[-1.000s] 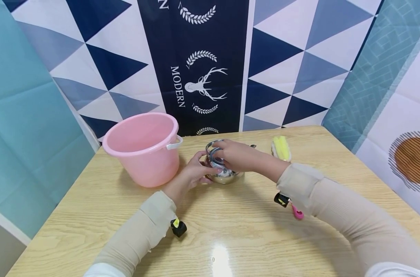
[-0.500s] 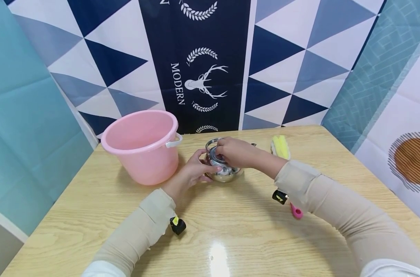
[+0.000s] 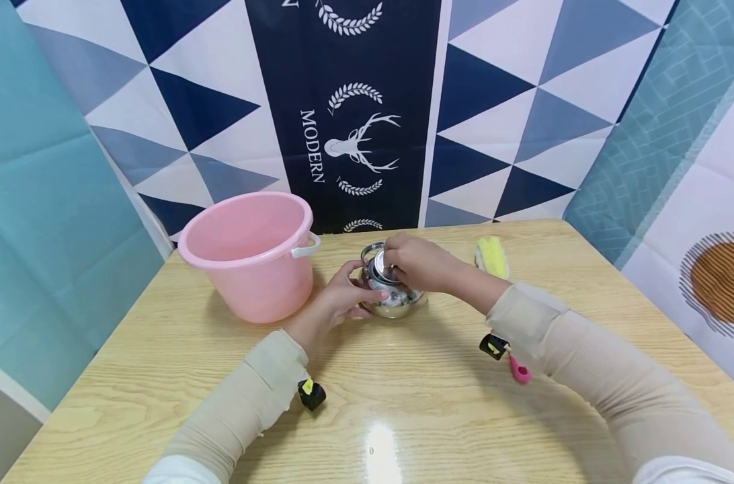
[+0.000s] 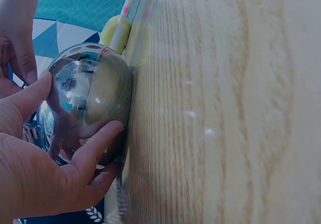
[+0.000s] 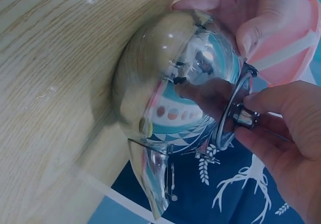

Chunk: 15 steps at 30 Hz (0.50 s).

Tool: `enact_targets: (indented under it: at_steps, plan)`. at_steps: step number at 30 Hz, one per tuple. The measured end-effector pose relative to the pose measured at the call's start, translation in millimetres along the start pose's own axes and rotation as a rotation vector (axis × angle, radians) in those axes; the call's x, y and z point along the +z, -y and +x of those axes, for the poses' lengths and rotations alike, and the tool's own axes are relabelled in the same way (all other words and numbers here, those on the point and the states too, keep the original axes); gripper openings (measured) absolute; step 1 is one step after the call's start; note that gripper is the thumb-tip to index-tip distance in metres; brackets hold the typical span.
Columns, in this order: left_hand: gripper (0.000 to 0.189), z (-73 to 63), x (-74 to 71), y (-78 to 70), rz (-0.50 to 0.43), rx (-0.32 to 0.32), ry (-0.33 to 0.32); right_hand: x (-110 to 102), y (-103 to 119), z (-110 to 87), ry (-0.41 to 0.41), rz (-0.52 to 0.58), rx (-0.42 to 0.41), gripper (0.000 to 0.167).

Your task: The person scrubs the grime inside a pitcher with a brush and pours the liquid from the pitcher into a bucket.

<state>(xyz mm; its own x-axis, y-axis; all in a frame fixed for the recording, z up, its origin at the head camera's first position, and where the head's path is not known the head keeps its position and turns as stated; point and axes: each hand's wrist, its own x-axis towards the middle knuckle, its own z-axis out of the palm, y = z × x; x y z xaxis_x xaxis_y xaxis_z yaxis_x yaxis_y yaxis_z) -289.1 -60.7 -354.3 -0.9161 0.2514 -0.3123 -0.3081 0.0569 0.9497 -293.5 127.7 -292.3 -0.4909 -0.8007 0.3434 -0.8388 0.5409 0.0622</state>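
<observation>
A shiny metal teapot [image 3: 394,308] stands on the wooden table, its spout [image 5: 154,181] showing in the right wrist view. My left hand [image 3: 345,296] holds the pot's side, thumb on the upper body and fingers spread lower down. Between thumb and fingertips, my right hand [image 5: 288,128] pinches the knob [image 5: 246,116] of the lid [image 5: 225,114]. That lid is tilted, with a dark gap between it and the pot's mouth in the head view. The pot's raised ring-like handle [image 3: 367,250] rises behind the mouth, partly covered by the right fingers.
A pink bucket [image 3: 258,289] with a white handle [image 3: 306,247] stands left of the teapot. To the right lies a brush with a yellow head [image 3: 493,257]; its pink handle end [image 3: 520,371] shows past the right sleeve. Patterned cloth [image 3: 367,81] hangs behind the table.
My right hand has lifted slightly and tipped the lid up from the teapot's mouth. The left hand keeps its hold on the pot.
</observation>
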Motion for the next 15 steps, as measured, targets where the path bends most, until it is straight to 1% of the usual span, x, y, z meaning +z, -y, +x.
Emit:
enact_targets:
  at_steps: [7, 15]
  plan:
    - [0.081, -0.1, 0.8, -0.9, 0.002, -0.007, -0.007, -1, -2, -7.5, -0.089, 0.005, -0.034, 0.015]
    - [0.081, -3.6, 1.6, -2.9, 0.022, -0.007, -0.010, -10, 2, -17.4, -0.117, -0.047, -0.078, 0.015]
